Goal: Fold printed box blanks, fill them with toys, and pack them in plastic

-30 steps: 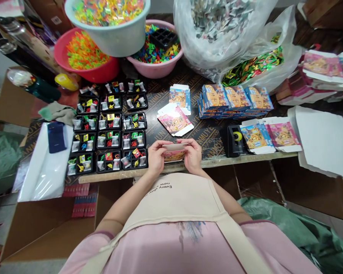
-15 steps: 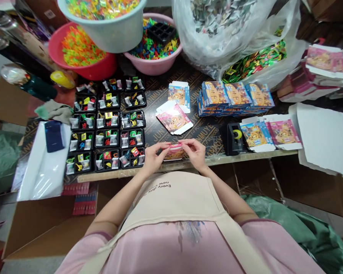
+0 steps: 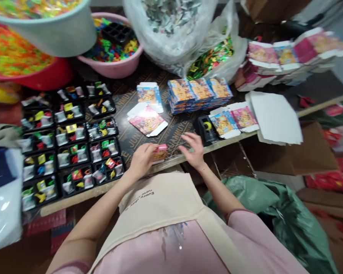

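Note:
A small pink printed box (image 3: 160, 153) stands at the table's front edge. My left hand (image 3: 143, 160) is closed round its left side and partly hides it. My right hand (image 3: 192, 150) is off the box, fingers apart, with nothing in it. It hovers over the tabletop just left of a black tape dispenser (image 3: 206, 129) with yellow tape. Beyond the hands, a flattened pink carton (image 3: 148, 121) overlaps a flattened blue carton (image 3: 149, 97). Stacked blue boxes (image 3: 200, 93) stand behind the dispenser.
Black trays (image 3: 74, 150) of small toys and sachets fill the left side. Tubs of plastic pieces, including a pink tub (image 3: 117, 70), stand at the back beside a clear plastic bag (image 3: 171, 49). Flat cartons (image 3: 231, 120) and white card (image 3: 277, 118) lie right.
My right hand has let go of the pink box and moved right toward the tape dispenser, its fingers opening. My left hand still holds the box. The camera view has turned right.

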`<state>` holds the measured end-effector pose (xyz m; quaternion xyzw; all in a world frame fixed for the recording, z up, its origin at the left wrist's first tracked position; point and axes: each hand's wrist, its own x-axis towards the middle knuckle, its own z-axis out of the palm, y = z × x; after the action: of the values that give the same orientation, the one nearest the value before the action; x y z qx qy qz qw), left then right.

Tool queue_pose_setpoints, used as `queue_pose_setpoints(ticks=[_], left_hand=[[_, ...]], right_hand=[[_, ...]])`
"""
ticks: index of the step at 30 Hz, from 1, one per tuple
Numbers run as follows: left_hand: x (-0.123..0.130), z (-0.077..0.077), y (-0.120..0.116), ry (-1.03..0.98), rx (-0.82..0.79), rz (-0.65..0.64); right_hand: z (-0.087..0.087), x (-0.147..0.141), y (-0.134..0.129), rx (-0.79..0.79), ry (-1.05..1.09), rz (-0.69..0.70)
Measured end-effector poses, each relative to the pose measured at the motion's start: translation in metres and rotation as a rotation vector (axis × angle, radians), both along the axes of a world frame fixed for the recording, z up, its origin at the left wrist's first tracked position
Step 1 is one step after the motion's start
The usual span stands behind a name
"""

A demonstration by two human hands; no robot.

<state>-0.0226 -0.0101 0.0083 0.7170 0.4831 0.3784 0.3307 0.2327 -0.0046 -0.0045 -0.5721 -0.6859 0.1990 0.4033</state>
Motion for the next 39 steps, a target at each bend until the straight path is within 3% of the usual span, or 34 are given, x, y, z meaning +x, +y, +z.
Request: queue_pose_setpoints(ticks=[2, 4, 7, 10, 14, 18, 22, 26, 30, 33, 35, 39], left_hand=[[-0.004, 0.003, 0.006, 0.071, 0.104, 0.01], [-0.007, 0.003, 0.012, 0.137, 0.181, 0.022], [-0.002, -0.002, 0.015, 0.224, 0.232, -0.006], [0.007, -0.01, 0.014, 0.286, 0.238, -0.021], [0.011, -0.016, 0.012, 0.306, 0.25, -0.01], [0.009, -0.018, 0.012, 0.306, 0.275, -0.006], [0.009, -0.018, 0.013, 0.29, 0.31, 0.004], [0.01, -0.018, 0.014, 0.288, 0.347, 0.005], [0.012, -0.022, 0.013, 0.28, 0.392, 0.011], [0.015, -0.024, 0.009, 0.308, 0.384, -0.003], [0.015, -0.024, 0.007, 0.324, 0.371, -0.015], [0.013, -0.023, 0.005, 0.28, 0.391, -0.025]], right_hand=[[0.0, 0.049, 0.0, -0.013, -0.056, -0.312], [-0.006, 0.097, -0.001, -0.06, -0.077, -0.466], [-0.019, 0.143, 0.004, -0.186, -0.077, -0.437], [-0.026, 0.153, 0.015, -0.267, -0.042, -0.297], [-0.02, 0.143, 0.023, -0.203, 0.023, -0.225], [-0.019, 0.134, 0.009, -0.139, 0.19, -0.396], [-0.034, 0.123, -0.011, -0.228, 0.347, -0.514], [-0.048, 0.116, -0.015, -0.264, 0.36, -0.576], [-0.051, 0.115, -0.014, -0.158, 0.365, -0.669], [-0.044, 0.094, -0.019, -0.067, 0.473, -0.741], [-0.032, 0.063, -0.024, -0.15, 0.578, -0.614], [0.002, -0.015, -0.027, -0.656, 0.918, -0.026]])
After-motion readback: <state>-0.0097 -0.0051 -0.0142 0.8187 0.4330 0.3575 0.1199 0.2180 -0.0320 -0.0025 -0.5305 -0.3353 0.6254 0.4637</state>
